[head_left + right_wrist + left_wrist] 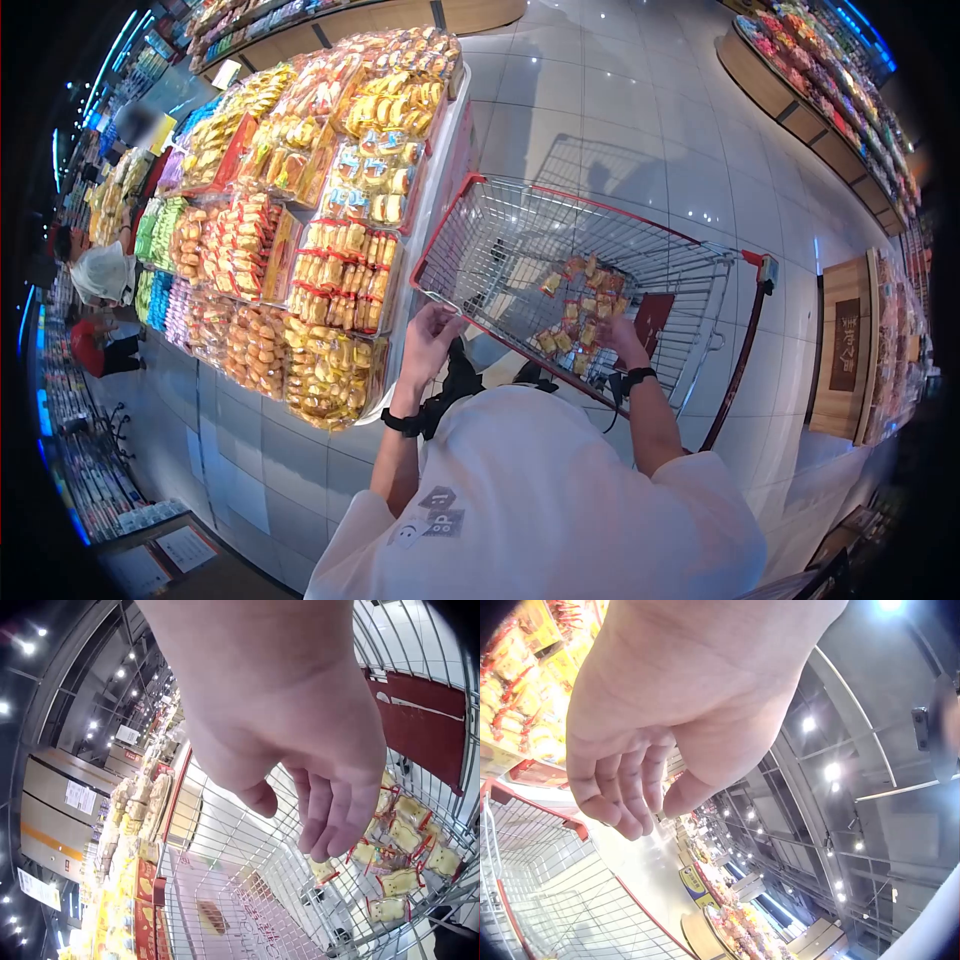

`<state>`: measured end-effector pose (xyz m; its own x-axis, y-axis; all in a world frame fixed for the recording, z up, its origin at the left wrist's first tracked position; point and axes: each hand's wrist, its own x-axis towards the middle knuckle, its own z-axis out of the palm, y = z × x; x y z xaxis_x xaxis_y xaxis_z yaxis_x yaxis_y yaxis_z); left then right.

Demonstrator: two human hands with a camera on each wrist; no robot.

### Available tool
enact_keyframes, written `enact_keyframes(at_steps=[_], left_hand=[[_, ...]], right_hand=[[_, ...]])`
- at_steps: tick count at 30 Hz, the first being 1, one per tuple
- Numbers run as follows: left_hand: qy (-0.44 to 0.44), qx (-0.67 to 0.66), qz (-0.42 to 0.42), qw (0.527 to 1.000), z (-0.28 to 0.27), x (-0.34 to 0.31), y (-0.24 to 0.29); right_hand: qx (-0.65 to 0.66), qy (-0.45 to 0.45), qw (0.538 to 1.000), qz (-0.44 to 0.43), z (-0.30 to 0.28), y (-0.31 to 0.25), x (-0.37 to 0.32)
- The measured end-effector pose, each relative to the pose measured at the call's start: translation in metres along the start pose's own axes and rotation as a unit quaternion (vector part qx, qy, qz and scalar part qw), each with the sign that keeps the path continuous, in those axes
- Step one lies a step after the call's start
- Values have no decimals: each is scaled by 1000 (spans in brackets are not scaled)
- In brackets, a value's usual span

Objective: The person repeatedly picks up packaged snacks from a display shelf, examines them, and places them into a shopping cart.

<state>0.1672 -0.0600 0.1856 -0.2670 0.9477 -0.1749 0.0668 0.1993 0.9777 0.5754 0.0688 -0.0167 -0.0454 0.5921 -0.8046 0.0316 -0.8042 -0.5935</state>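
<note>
A metal shopping cart [490,230] with red trim stands before me, and several small wrapped bread snacks [401,882] lie in its basket. My right hand [624,340] reaches over the cart's near side, just above these packets. In the right wrist view its fingers hang loosely bent, with nothing between them. My left hand [430,342] hovers at the cart's near left corner, beside the display of packaged bread [345,270]. Seen from the left wrist, the fingers [634,784] droop in a relaxed curl and hold nothing.
A red panel [420,724] sits at the handle end of the cart. The dark red handle [738,375] is on the right. Beyond it stands a wooden display stand [845,345]. Two people are at the far left, near a person's red top [88,345]. Tiled floor [640,130] surrounds the cart.
</note>
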Motion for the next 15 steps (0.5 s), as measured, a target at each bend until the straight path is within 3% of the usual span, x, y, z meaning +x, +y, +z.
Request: enact_keyframes(at_steps=[7,9,10,12,15], left_hand=[[55,41,-32,997,-32,-6,-3],[156,202,37,966,-55,-8,-13],[164,205,36,964,-71,-8,-22],[258,307,6,916,-104,-10,-38],[331,365,-4,870,-143,-20,-30]], right_hand=[[-28,-34,998,46,37,7,-36],[-30,-43,997,48,38,10,-30],[-27,-47,997,51,38,12,-27],[-8,-70,997,39,37,14,-20],[-6,-34,999,28,41,9,-16]])
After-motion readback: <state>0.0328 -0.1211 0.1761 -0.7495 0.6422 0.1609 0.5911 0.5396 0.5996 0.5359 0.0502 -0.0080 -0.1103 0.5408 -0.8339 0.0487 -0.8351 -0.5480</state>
